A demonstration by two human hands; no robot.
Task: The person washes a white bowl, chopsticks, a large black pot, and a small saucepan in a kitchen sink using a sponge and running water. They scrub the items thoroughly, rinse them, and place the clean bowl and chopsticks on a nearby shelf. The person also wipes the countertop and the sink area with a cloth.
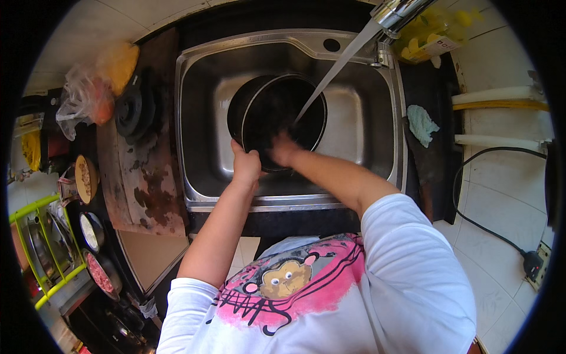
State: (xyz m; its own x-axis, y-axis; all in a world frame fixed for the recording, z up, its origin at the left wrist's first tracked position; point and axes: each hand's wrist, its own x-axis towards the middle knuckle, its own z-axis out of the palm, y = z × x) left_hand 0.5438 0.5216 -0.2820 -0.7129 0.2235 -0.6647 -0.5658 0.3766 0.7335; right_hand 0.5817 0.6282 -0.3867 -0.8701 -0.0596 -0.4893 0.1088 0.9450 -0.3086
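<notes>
A dark round pot (pixel 236 110) with a thin shiny rim leans tilted in the steel sink (pixel 348 141). My left hand (pixel 246 163) grips its near left edge, thumb on the outside. Reaching inside the pot is my right hand (pixel 284 149); its fingers are smeared by motion and lost in the dark, so whatever they hold, if anything, cannot be seen. From the chrome tap (pixel 396 17) at the upper right, a stream of water (pixel 339 65) runs down into the pot beside my right hand.
Left of the sink lies a wet wooden board (pixel 141 189) with a black lid-like piece (pixel 134 109) and plastic bags (pixel 88 88). Bowls of food (pixel 100 271) and a green rack (pixel 59 277) stand farther left. At right are a pale cloth (pixel 421 125) and a plugged-in cable (pixel 501 233).
</notes>
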